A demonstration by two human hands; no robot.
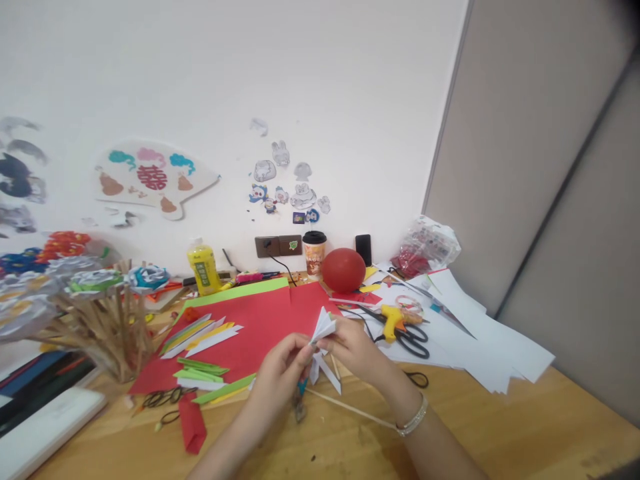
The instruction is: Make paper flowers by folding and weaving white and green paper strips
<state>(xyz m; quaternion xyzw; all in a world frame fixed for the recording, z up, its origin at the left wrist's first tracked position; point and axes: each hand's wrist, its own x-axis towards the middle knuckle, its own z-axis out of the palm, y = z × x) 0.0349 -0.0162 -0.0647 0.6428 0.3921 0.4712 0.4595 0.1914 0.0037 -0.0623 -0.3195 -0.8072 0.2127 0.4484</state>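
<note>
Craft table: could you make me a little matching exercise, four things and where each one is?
1. Glue gun
2. Red balloon
3. Drink bottle
4. Pleated white paper

A. Between the left hand and right hand
B. Standing left of the wall sockets, as pictured
C. Beside the black-handled scissors
D. Beside the lidded cup

Pairs: 1-C, 2-D, 3-B, 4-A

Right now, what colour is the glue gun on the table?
The glue gun is yellow, clearest in the head view.
</note>
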